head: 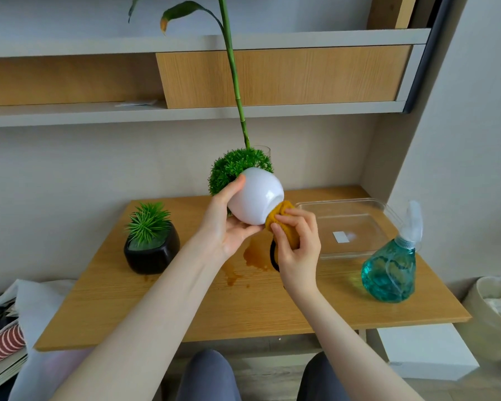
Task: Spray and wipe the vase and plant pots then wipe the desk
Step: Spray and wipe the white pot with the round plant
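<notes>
My left hand (229, 224) holds a round white plant pot (255, 195) tipped on its side above the desk (243, 299), its green plant pointing away from me. My right hand (297, 250) grips a mustard-yellow cloth (281, 224) and presses it against the pot's base. A black pot (152, 254) with a spiky green plant stands at the desk's left. Behind the white pot a glass vase (263, 151) with a tall green stalk is mostly hidden. A teal spray bottle (391, 273) stands at the right.
A clear plastic tray (368, 206) lies at the back right of the desk. Wet patches (252, 256) darken the desk under my hands. Shelves (185, 111) hang above. A white box and a bin sit at the lower right, with folded fabric at the lower left.
</notes>
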